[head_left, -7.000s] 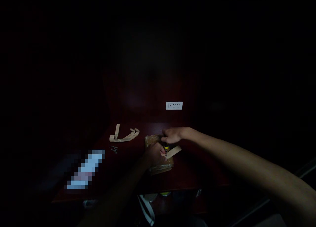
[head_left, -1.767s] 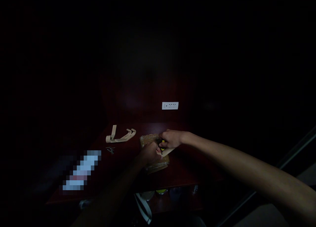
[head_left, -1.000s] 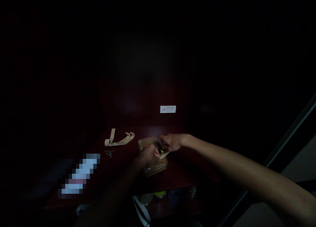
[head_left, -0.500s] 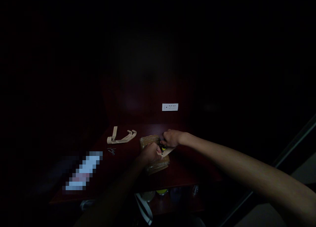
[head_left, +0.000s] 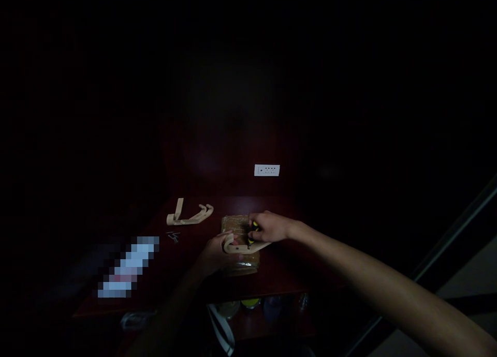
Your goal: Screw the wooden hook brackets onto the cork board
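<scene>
Near the worktop's (head_left: 287, 277) front edge, our left fingers (head_left: 222, 237) grasp the hook (head_left: 244, 249); our right fingers (head_left: 255, 235) grip the screwdriver (head_left: 251, 241) over it.

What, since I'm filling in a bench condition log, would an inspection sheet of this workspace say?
Surface: dark red tabletop, dimly lit.
Work things: curved wooden piece over a brown wrapped package; yellow-and-black screwdriver, tip at the piece, contact unclear.
Clutter: second wooden piece, small screw-like metal bits and a pixelated bright item, all left of the package; below the front edge, a pale strap and a yellow-topped container.
Hands: left hand holds the curved wooden piece at its curled end; right hand grips the screwdriver.
Cables: nothing seen.
Surroundings: white socket panel on the dark red wall; much else too dark to tell.
</scene>
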